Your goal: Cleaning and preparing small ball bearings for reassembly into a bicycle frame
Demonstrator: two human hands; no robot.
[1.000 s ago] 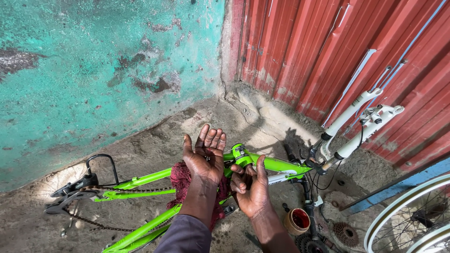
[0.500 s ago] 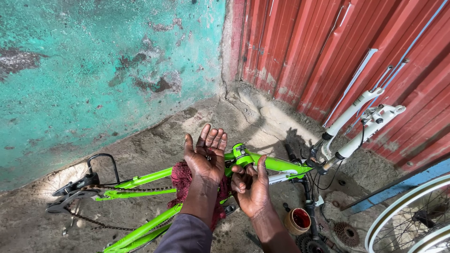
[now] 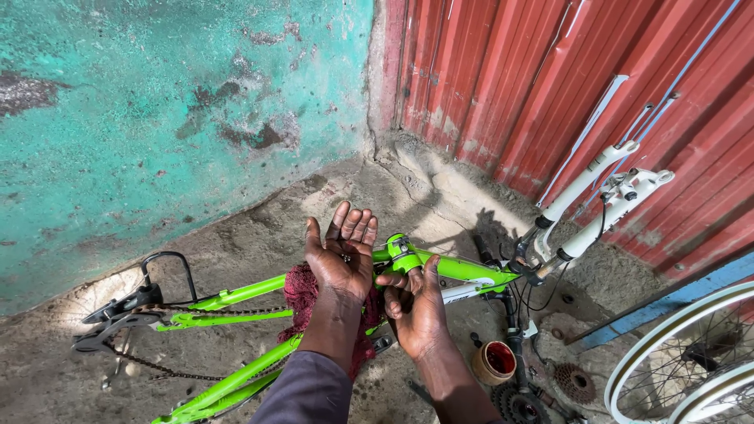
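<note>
A few small dark metal pieces (image 3: 344, 257), possibly ball bearings, though too small to tell for sure, lay in the middle of the left hand (image 3: 342, 257). That hand was held flat and palm up with its fingers spread slightly, which looked like a way of cradling the loose bits so none rolled off. The right hand (image 3: 414, 302) sat just beside it, lower and to its right, fingers curled loosely and thumb raised, gripping nothing that could be seen. The two hands were close together but not touching.

Directly beneath both hands lay a bright green bicycle frame (image 3: 236, 295), stripped of its wheels and resting on the concrete floor (image 3: 259, 228). A dark red mesh rag (image 3: 302, 289) was draped over the frame under the left wrist. To the left of the hands, a loose chain (image 3: 157, 369) trailed from the rear dropouts. To the right, a white suspension fork (image 3: 597, 204) pointed up toward a red corrugated metal wall (image 3: 550, 71). Below the right hand stood a small round open tub (image 3: 494, 361) with dark red contents; no label on it could be made out. A rusty cog cluster (image 3: 575, 382) lay just past it, and white-rimmed wheels (image 3: 691, 361) stood at the far right. A worn turquoise wall (image 3: 157, 102) rose beyond the hands.
</note>
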